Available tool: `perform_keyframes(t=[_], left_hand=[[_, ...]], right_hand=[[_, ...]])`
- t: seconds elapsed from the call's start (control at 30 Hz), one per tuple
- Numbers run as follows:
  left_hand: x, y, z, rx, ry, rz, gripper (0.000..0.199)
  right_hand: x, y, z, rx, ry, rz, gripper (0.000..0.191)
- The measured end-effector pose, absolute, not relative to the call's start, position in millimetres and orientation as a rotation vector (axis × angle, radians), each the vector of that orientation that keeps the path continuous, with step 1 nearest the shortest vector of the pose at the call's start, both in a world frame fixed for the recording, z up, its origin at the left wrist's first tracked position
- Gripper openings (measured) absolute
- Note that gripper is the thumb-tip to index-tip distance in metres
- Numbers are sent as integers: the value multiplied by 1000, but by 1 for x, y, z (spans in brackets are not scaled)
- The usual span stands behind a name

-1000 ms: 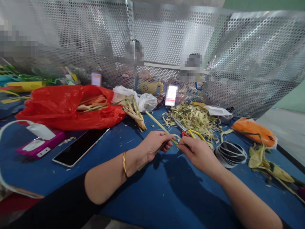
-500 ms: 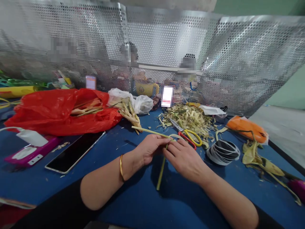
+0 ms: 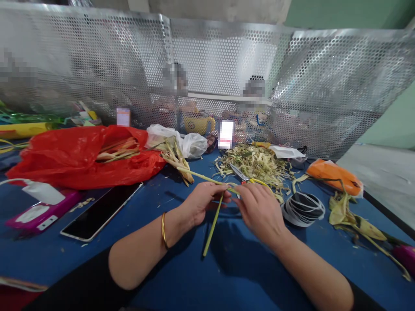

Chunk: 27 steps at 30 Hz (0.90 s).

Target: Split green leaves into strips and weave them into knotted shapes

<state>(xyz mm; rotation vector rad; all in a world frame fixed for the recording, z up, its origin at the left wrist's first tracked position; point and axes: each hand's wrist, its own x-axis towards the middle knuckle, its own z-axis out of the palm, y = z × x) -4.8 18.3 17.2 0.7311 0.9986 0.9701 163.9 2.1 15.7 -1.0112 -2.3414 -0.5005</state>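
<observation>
A perforated metal screen (image 3: 223, 56) spans the back of the blue desk (image 3: 181, 280), which carries everything in front. The largest container is the red plastic bag (image 3: 61, 151) at the left, lying open on its side, with dry husks (image 3: 119, 151) showing in its mouth. Right of the middle spreads a loose heap of pale shreds (image 3: 259, 162). The black phone (image 3: 103, 211) lies flat in front of the red bag, and just left of it is a purple power strip (image 3: 42, 211) with a white charger (image 3: 45, 192) on top. At the right, an orange bag (image 3: 335, 175) bulges; its contents are hidden.

Near the middle of the desk, the left hand (image 3: 201, 203) has its grip pinched on the green stalk (image 3: 201, 176), and the right hand (image 3: 261, 211) has its grip closed on it just beside, palm down. One length slants up to the left, and another hangs below the left fingers; the fingers hide whether they join.

Next in size, a thin white bag (image 3: 194, 144) sits crumpled behind a husk bundle (image 3: 178, 160), its contents unclear. A spool of pale cord (image 3: 303, 209) stands right of the right hand. Behind the screen is a yellow mug (image 3: 197, 125), its inside out of sight. The scissors (image 3: 241, 172) lie against the shreds, partly covered by the right hand.
</observation>
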Motion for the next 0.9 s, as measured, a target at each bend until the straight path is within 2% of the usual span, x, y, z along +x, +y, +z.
perform_keyframes(t=[0.13, 0.27, 0.33, 0.43, 0.53, 0.63, 0.83, 0.9], left_hand=[[-5, 19, 18, 776, 1045, 968, 20], [-5, 22, 14, 874, 1090, 982, 21], [-7, 22, 14, 952, 1115, 962, 19], [-9, 21, 18, 1061, 1133, 885, 18], [-9, 19, 20, 1129, 1105, 797, 28], [-10, 18, 21, 1177, 1138, 778, 37], [-11, 18, 26, 1238, 1138, 749, 29], [-9, 15, 28, 1285, 1156, 711, 27]], right_hand=[[169, 7, 18, -1278, -2420, -392, 23], [167, 2, 22, -1152, -2550, 65, 29], [167, 1, 26, -1131, -2431, 263, 31], [169, 5, 28, -1207, -2141, 286, 21], [171, 12, 24, -1225, -2181, 465, 21], [173, 15, 20, -1270, -2222, 672, 30], [185, 21, 28, -1398, -2191, 536, 38], [187, 24, 28, -1418, -2171, 412, 35]])
